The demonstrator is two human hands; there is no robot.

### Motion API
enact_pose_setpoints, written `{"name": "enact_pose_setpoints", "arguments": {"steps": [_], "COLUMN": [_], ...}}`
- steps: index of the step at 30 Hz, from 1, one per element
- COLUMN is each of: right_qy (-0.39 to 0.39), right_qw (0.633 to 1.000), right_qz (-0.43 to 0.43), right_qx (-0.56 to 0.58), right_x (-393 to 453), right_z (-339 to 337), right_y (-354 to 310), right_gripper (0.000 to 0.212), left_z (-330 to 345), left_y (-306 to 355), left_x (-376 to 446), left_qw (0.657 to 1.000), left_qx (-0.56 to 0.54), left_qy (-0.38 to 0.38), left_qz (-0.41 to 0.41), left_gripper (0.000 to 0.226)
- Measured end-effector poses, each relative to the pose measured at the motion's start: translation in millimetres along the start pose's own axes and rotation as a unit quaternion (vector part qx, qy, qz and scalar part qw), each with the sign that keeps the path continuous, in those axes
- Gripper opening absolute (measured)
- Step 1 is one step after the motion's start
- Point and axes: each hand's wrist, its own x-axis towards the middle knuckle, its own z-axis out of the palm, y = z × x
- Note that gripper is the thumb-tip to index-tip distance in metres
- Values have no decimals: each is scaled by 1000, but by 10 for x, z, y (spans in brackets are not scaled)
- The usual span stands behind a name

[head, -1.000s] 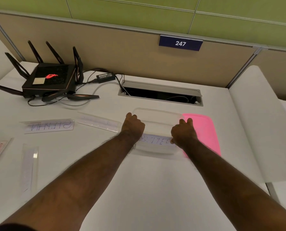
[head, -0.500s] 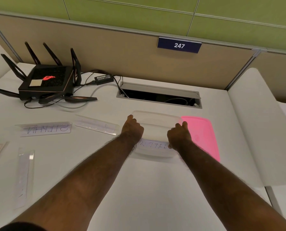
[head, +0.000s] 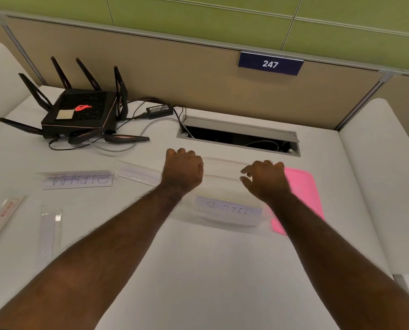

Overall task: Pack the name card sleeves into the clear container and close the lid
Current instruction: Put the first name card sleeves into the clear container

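Even soft light, motion-blurred, wide-angle warp

Readable text on the partition and the bench

I read "247" in white on the blue plate (head: pixel 270 64) at upper right of the frame; upside down, "STEPHN" on the name card sleeve (head: pixel 77 180) at left; the card in the clear container (head: pixel 227 210) is too blurred for me to read.

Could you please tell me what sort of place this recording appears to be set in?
Most likely an office cubicle workstation. A fabric partition carries a numbered plate reading 247, the white desk has a built-in cable hatch, and a black multi-antenna router sits plugged in at the back left.
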Motion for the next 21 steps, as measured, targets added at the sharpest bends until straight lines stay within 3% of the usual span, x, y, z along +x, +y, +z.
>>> {"name": "enact_pose_setpoints", "arguments": {"steps": [5, 11, 21], "right_qy": [46, 44, -53], "right_qw": [998, 994, 983], "right_qz": [-13, -59, -167], "right_qx": [42, 78, 55], "right_x": [179, 387, 513], "right_z": [-134, -109, 202], "right_y": [-258, -775, -1707], "right_gripper": [36, 44, 60], "left_z": [95, 201, 389], "left_y": [-476, -1042, -1531], "left_x": [-118, -324, -559], "left_qw": [995, 978, 940], "left_qx": [-13, -12, 16], "left_qy": [-40, -101, -227], "left_qz": [-88, -181, -255], "left_gripper": [33, 57, 68]}}
